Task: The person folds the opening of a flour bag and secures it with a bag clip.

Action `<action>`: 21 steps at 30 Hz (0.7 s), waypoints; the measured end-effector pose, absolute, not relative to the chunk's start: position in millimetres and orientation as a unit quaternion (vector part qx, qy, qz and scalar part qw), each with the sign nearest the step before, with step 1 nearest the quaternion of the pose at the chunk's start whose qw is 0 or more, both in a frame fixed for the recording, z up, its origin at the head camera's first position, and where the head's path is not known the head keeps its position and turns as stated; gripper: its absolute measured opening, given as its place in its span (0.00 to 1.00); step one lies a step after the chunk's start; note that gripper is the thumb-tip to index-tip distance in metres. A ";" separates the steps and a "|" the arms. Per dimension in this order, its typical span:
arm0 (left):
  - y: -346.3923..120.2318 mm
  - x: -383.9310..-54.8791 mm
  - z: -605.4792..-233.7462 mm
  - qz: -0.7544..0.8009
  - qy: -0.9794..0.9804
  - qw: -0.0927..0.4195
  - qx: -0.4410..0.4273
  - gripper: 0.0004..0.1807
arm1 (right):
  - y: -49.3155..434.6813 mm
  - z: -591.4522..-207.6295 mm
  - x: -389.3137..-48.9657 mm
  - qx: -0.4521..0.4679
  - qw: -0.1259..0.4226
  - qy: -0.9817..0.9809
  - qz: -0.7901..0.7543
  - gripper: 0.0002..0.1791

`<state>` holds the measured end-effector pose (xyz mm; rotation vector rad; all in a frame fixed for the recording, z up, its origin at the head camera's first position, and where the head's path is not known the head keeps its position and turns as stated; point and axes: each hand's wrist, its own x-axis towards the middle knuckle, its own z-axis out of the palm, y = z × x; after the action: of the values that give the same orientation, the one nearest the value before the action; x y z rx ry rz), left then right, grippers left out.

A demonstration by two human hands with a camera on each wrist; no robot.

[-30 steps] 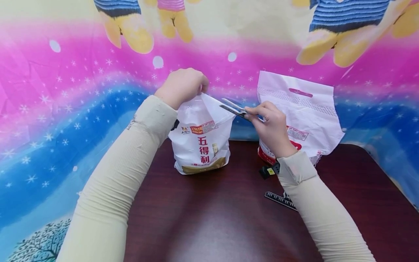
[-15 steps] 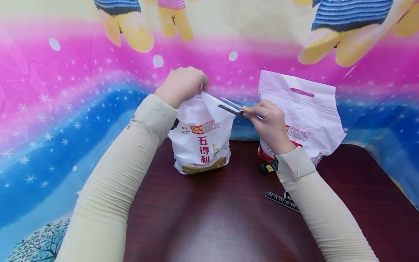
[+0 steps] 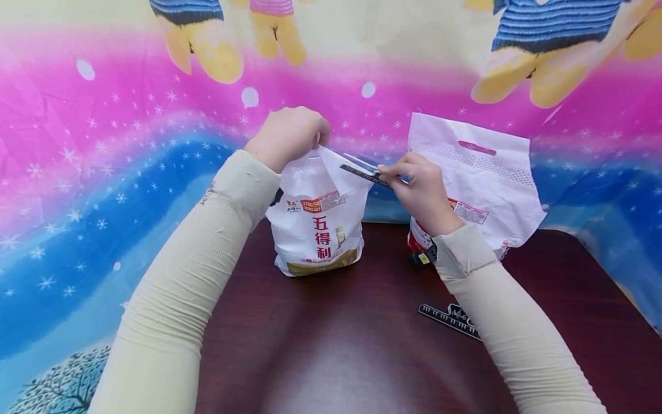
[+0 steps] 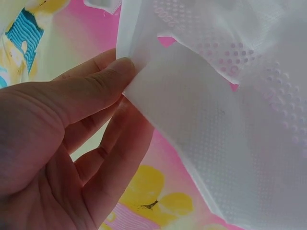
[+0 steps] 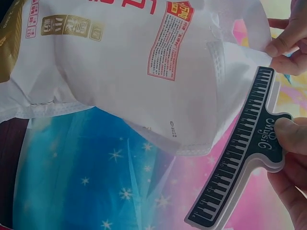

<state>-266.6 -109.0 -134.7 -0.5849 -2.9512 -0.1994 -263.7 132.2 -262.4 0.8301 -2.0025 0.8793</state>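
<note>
A white flour bag (image 3: 297, 236) with red lettering stands upright on the table. My left hand (image 3: 291, 137) pinches its top edge between thumb and fingers; in the left wrist view the white cloth (image 4: 192, 105) is folded over on itself. My right hand (image 3: 420, 187) holds a black-and-white clip (image 5: 240, 143) with a piano-key print by its handles, and its jaws stand apart in the head view. The clip's tip is at the folded right edge of the bag top. Whether cloth lies between the jaws, I cannot tell.
A second white bag (image 3: 491, 178) with a handle slot and red base stands at the right, behind my right hand. Another piano-print clip (image 3: 447, 318) lies on the dark wooden table (image 3: 331, 345), partly under my right forearm. A colourful printed backdrop (image 3: 155, 167) hangs behind.
My right hand and the clip have moved a little left, closer to the folded bag top. My left hand keeps its pinch in nearly the same place.
</note>
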 end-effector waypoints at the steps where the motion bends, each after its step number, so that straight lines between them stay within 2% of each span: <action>1: -109.4 -266.5 -135.1 -0.068 -0.977 0.064 -0.193 0.11 | 131.8 -262.3 -264.7 0.327 0.386 -0.790 0.345 0.08; 11: -110.0 -267.9 -137.0 -0.048 -0.975 0.071 -0.204 0.11 | 133.5 -259.8 -273.3 0.333 0.374 -0.797 0.338 0.06; 21: -109.3 -266.3 -137.8 -0.029 -0.972 0.084 -0.216 0.10 | 128.7 -257.0 -279.5 0.313 0.334 -0.816 0.352 0.06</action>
<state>-266.3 -109.3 -137.8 -0.6440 -2.9016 -0.0871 -279.5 128.7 -257.0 0.8175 -2.1297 0.9193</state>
